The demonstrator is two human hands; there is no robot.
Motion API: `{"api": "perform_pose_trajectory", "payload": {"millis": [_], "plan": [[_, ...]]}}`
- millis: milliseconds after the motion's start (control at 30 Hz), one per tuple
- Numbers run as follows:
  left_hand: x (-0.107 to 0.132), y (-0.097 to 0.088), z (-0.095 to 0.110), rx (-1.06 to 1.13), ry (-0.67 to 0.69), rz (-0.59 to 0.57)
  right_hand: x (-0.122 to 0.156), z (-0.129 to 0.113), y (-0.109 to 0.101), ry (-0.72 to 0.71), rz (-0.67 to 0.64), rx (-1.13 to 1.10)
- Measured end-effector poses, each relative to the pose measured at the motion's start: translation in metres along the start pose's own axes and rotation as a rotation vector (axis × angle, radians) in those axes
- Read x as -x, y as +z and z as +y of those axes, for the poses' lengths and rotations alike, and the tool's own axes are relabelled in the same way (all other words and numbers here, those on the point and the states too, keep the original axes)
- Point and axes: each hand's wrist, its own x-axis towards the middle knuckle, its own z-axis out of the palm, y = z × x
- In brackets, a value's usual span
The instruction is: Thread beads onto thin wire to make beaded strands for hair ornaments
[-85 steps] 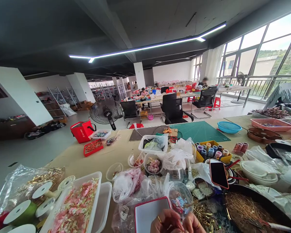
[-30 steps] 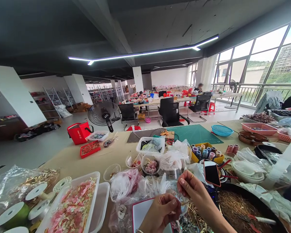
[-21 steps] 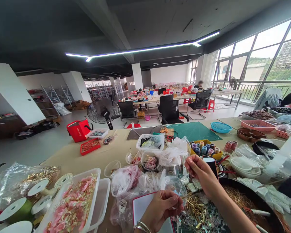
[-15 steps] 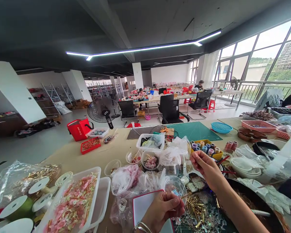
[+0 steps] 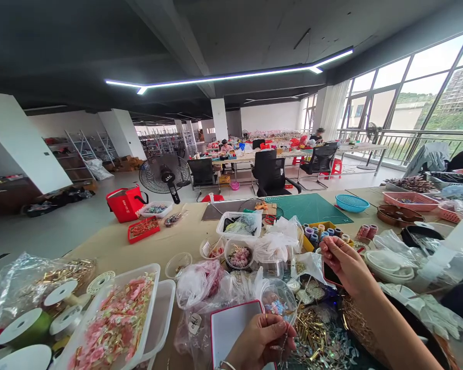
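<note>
My left hand (image 5: 262, 339), with a bracelet at the wrist, is closed in a pinch above the white pad with a red edge (image 5: 231, 324). A thin strand shows just below its fingertips; its kind is too small to tell. Farther up and to the right, my right hand (image 5: 345, 264) is also pinched, near the yellow box of thread spools (image 5: 307, 245). What its fingers hold is too fine to make out. Between the hands lie a round clear tub with bluish pieces (image 5: 280, 303) and a heap of gold tube-like pieces (image 5: 312, 329).
Left of the pad stands a clear bin of pink and gold pieces (image 5: 118, 318), with large ribbon spools (image 5: 25, 329) beyond. Plastic bags (image 5: 200, 285) and a white basket (image 5: 239, 226) crowd the middle. A fan (image 5: 165, 177) stands behind the table; a dark round tray (image 5: 412, 318) lies right.
My right hand has moved to the right, farther from the left hand. My left hand has shifted slightly right and down, still pinched, and a thin strand now shows below its fingers.
</note>
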Motion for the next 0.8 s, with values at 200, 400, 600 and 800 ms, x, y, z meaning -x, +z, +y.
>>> {"api": "perform_pose_trajectory", "payload": {"millis": [200,400,600,800], "plan": [[-0.004,-0.003,-0.005,0.010,0.025,-0.010,0.000,0.003,-0.010,0.000,0.046,-0.009],[-0.006,-0.001,-0.005,0.067,0.077,0.009,0.003,0.006,-0.018,0.015,0.071,0.018],[-0.012,-0.001,-0.006,0.071,0.082,0.084,0.003,0.009,-0.020,-0.032,0.110,0.028],[-0.020,-0.007,-0.012,0.032,0.120,0.049,0.005,0.009,-0.004,-0.092,0.099,0.025]]}}
